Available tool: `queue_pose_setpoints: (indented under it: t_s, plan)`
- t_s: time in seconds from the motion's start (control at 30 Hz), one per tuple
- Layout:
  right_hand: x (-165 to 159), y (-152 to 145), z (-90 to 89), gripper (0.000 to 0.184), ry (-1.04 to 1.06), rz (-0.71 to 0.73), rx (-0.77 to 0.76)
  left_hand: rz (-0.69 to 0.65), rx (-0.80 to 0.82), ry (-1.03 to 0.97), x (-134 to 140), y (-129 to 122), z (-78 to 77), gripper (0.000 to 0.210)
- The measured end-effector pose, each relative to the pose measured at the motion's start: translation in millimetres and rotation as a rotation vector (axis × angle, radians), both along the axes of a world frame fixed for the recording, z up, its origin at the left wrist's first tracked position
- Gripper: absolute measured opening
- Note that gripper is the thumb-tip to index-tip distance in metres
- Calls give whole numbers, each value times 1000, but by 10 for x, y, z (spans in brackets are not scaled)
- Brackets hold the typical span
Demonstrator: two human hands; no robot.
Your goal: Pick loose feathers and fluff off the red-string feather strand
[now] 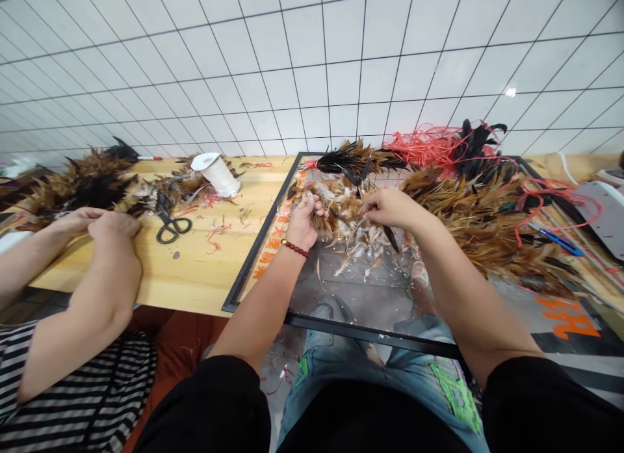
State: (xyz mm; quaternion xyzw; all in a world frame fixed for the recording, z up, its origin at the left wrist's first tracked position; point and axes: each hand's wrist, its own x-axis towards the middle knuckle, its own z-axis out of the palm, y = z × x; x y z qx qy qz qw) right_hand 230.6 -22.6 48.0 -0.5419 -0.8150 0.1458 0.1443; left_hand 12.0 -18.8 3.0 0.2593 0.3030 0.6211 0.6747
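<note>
My left hand (306,218), a beaded bracelet at its wrist, is closed around a small bunch of brown feathers (324,224) at the left side of a loose pile. The right hand (387,207) hovers over the pile's right side with its fingers curled in a pinch. Whatever lies between those fingertips, if anything, is too small to make out. Pale and tan loose feathers (358,235) spread between and below both hands on a glass panel (336,290). Just behind them lies a dark feather bundle (358,159) with reddish ties at its left end.
Long brown feathers (468,212) are heaped at right, with red plastic string (424,144) behind and a blue tool (560,242) beside them. To the left are a white spool (217,173), black scissors (173,227) and a co-worker's hands (110,223). A tiled wall (302,63) stands behind.
</note>
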Motion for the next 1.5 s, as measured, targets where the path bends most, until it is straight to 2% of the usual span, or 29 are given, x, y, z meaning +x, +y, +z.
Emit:
queue_pose_setpoints:
  t_s: [0.03,0.1,0.23,0.4,0.47,0.57,0.67,0.73,0.8,0.97,1.07,1.17,1.4,1.5]
  plan:
    - [33,-3,47,5,110,5,-1,-7,1,2,7,-10,3,15]
    - [89,-12,123,15,329,2,-62,-26,3,8,27,-37,14,15]
    - [101,-16,152,17,681,-95,-217,-70,20,38,70,-87,38,16]
    - [-29,-4,122,23,956,-142,-191,-77,5,54,82,-92,43,15]
    - [-109,-11,105,23,1031,-143,-117,-88,-9,52,77,-92,38,14]
    - [-243,-52,37,14,900,-97,156,-141,-38,64,76,-102,23,11]
    - [-359,-108,-77,16,526,101,423,-182,-55,66,85,-104,-1,9]
    - [-411,-129,-158,22,308,236,477,-172,-61,58,92,-93,-18,7]
    - [-440,-129,-230,25,174,299,498,-140,-65,48,96,-79,-30,7]
    - [-469,-106,-314,25,138,282,615,-93,-53,25,99,-73,-27,8]
    - [-502,-121,-298,22,186,200,560,-87,-45,15,101,-84,-15,7]
    - [-548,-147,-273,19,260,135,435,-77,-35,19,99,-87,-6,6]
    - [-671,-182,-298,15,507,70,192,-80,-16,44,99,-87,-10,10]
    - [-697,-194,-293,20,523,82,124,-40,3,81,127,-80,-38,13]
